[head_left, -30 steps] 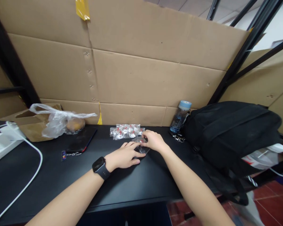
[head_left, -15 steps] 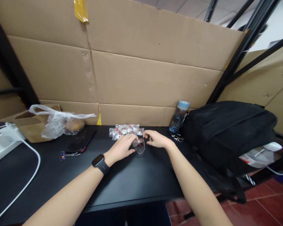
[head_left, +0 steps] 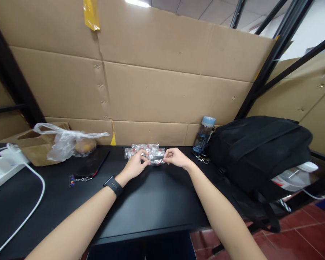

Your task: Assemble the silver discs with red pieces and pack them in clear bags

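First, packet point(head_left: 156, 159): at twelve o'clock from the wearer, over the desk point(head_left: 157, 206); probably light, limp and slippery, best taken by its edges so the contents aren't squeezed.
Film: clear, shiny, creased; what lies inside is hard to make out.
Left hand point(head_left: 137, 164): pinching the packet's nine o'clock end.
Right hand point(head_left: 176, 158): pinching its three o'clock end.
Pile point(head_left: 145, 147): similar clear packets with red marks, just beyond, towards eleven o'clock.
Bottle point(head_left: 202, 138): blue-lidded, at two o'clock.
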{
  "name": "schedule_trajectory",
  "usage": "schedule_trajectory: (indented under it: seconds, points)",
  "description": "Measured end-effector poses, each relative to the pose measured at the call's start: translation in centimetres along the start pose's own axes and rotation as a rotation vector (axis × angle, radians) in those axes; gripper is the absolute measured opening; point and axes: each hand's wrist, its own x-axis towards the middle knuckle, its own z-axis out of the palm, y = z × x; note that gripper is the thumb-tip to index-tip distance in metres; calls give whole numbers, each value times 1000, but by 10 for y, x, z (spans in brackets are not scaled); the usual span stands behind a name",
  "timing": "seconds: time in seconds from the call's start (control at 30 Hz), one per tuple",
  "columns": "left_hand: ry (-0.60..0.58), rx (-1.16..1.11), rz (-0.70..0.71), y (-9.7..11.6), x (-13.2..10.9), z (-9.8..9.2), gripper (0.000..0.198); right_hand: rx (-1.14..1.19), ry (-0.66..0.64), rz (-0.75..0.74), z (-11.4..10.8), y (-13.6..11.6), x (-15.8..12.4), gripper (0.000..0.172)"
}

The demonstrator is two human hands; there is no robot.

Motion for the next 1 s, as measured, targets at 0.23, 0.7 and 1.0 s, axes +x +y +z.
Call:
schedule_trajectory:
  seconds: [0.23, 0.7, 1.0]
  points:
    - [-69, 52, 52, 5, -4, 4, 23, 16, 4, 172, 6, -2, -3, 36]
    - [-109, 380, 175, 12, -14, 18, 31, -707, -77, -95, 10, -5, -7, 41]
    - [-61, 337, 105, 9, -9, 14, 20, -538, -70, -129, 8, -11, -4, 14]
